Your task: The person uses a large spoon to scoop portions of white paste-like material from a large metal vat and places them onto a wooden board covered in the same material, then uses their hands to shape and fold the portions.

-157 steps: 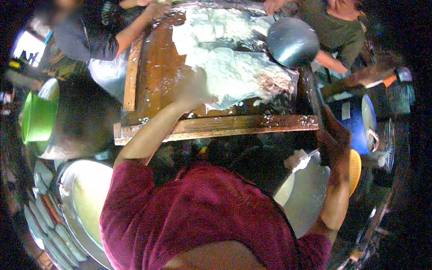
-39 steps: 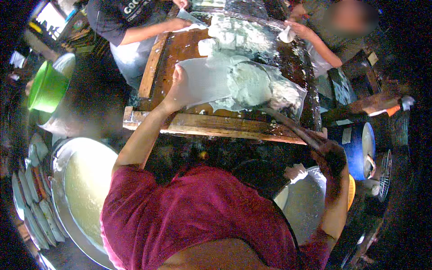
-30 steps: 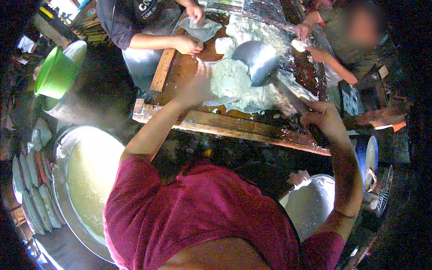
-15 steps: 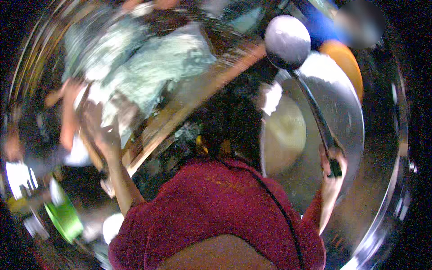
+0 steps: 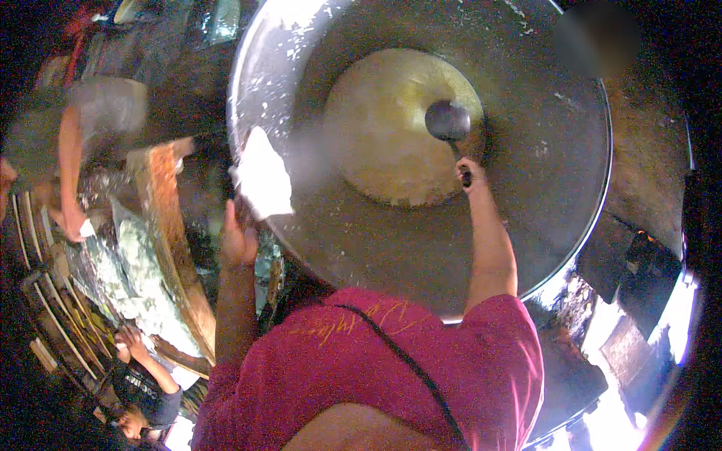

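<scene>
A large metal wok (image 5: 541,173) spreads in front of me, with cloudy yellowish liquid (image 5: 383,143) in its bottom. My right hand (image 5: 470,177) is closed round the black handle of a ladle; its dark round bowl (image 5: 447,120) is over the right part of the liquid. On the wok's left rim is a bright white, crumpled cloth-like piece (image 5: 263,177). Just below it, by the rim, my left hand (image 5: 241,240) has a finger stretched upward. Its other fingers are partly hidden, and whether it touches the white piece is unclear.
To the left, a wooden-edged trough (image 5: 177,240) holds whitish wet sheets (image 5: 147,289). Other people's hands (image 5: 73,223) (image 5: 131,344) are at it. Slatted wood (image 5: 56,301) lies at far left. Dark blocks and bright glare (image 5: 609,346) are right of the wok.
My view has turned right, bringing the wok ahead. My left hand has moved from the whitish sheets to the wok's rim. The ladle in my right hand has come over the liquid.
</scene>
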Demonstrator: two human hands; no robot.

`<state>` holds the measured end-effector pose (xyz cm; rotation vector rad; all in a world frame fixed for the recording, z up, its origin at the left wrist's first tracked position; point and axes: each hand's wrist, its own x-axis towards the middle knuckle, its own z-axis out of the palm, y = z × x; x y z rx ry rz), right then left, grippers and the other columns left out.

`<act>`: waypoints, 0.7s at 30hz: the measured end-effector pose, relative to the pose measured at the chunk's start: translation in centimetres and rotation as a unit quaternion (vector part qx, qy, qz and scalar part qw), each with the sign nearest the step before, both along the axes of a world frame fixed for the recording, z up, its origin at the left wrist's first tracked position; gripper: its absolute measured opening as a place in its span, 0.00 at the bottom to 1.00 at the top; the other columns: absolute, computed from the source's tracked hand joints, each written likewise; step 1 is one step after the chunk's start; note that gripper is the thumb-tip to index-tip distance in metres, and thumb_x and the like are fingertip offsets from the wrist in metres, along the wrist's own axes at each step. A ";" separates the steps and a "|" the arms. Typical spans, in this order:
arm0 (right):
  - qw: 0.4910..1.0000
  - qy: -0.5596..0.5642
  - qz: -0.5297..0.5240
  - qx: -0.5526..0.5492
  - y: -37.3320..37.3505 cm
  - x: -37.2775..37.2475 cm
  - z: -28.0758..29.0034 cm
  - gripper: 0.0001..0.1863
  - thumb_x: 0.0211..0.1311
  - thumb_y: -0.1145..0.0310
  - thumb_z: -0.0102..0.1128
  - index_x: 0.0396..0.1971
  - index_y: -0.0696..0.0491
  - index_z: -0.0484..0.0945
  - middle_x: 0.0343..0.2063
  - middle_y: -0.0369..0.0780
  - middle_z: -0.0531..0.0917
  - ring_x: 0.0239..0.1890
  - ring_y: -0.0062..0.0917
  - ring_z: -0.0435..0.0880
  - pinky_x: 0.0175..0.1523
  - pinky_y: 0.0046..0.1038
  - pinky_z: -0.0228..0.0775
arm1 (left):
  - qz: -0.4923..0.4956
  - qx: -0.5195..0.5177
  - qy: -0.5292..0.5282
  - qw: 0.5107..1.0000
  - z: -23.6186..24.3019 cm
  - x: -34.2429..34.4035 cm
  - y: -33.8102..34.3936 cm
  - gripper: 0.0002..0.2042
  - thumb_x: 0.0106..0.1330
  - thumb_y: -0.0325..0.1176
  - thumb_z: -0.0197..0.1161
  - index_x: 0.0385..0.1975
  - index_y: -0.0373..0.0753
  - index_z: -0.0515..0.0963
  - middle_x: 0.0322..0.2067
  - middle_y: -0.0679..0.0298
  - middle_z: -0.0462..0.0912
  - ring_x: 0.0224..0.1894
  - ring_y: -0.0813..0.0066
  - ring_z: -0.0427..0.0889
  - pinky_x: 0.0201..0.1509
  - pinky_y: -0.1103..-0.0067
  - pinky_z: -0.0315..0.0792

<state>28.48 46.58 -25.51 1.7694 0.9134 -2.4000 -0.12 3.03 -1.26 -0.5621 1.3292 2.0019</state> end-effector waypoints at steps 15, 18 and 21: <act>0.981 -0.111 0.094 0.129 0.2 -5.0 -13.8 0.12 0.41 0.68 0.57 0.30 0.53 0.74 0.13 0.35 0.71 0.10 0.21 0.68 0.14 0.21 0.59 | 0.000 -0.178 0.002 0.984 0.9 -1.4 -5.2 0.22 0.61 0.38 0.53 0.53 0.36 0.61 0.48 0.59 0.70 0.50 0.65 0.69 0.52 0.70 0.66; 0.980 -0.086 0.120 0.130 -0.8 -4.8 -12.6 0.19 0.44 0.67 0.56 0.41 0.52 0.73 0.15 0.35 0.72 0.11 0.20 0.68 0.15 0.21 0.60 | -0.014 -0.266 0.048 0.963 2.5 -1.4 -1.1 0.18 0.58 0.35 0.56 0.46 0.35 0.67 0.39 0.62 0.75 0.41 0.69 0.74 0.44 0.76 0.69; 0.993 0.016 0.096 0.068 -3.5 -7.3 -6.7 0.31 0.50 0.67 0.55 0.57 0.53 0.60 0.18 0.36 0.73 0.13 0.18 0.69 0.16 0.19 0.60 | -0.108 -0.362 0.066 0.924 2.1 -1.6 -3.4 0.16 0.53 0.36 0.62 0.39 0.36 0.72 0.35 0.64 0.76 0.37 0.71 0.74 0.43 0.77 0.70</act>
